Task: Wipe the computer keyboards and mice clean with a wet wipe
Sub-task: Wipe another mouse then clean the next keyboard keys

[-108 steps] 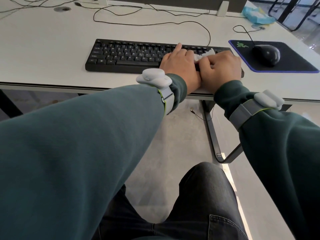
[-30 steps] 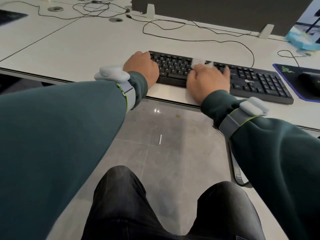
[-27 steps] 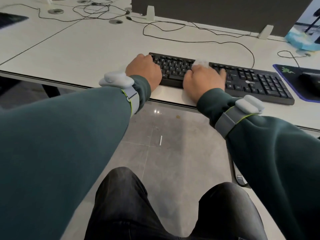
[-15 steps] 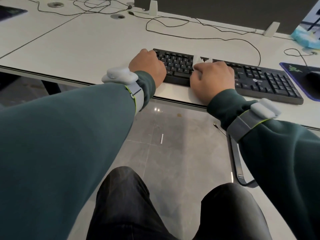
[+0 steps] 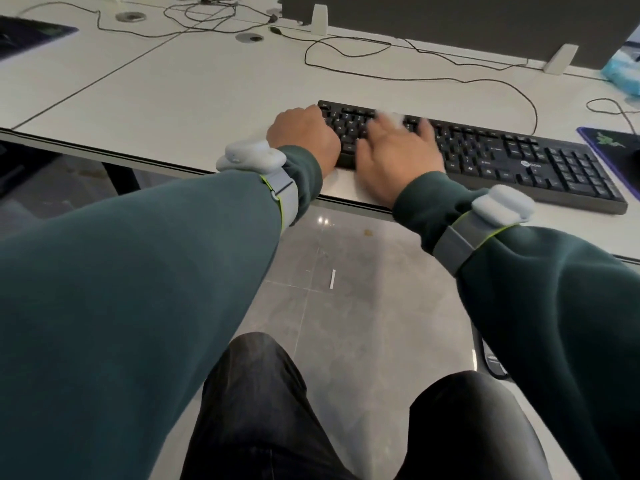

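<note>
I see left hand point(image 5: 304, 140) at left end of keyboard point(image 5: 519, 164), fingers curled over its edge, holding it. Right hand point(image 5: 398, 157) blurred, fingers stretched flat, pressing wet wipe point(image 5: 391, 117) on upper key rows. Keyboard lies near front edge of table point(image 5: 190, 98). Wide bare table to left; mouse pad point(image 5: 613, 140) close by right end.

Keyboard point(image 5: 485, 157): black, pale key legends, one small round white logo. Wipe point(image 5: 391, 117): white, blurred. Desk point(image 5: 190, 95): off-white, with black cables point(image 5: 535, 114). Sleeves point(image 5: 138, 289): dark teal-green. Wristbands point(image 5: 287, 192): grey, edged lime-green, bearing pale grey pods point(image 5: 249, 159). Trousers point(image 5: 259, 410): black. Floor point(image 5: 363, 306): mottled grey tiles. At 3 o'clock, mouse pad point(image 5: 620, 147): black, purple-blue border, green logo. At 2 o'clock, packet point(image 5: 623, 69): light blue.
</note>
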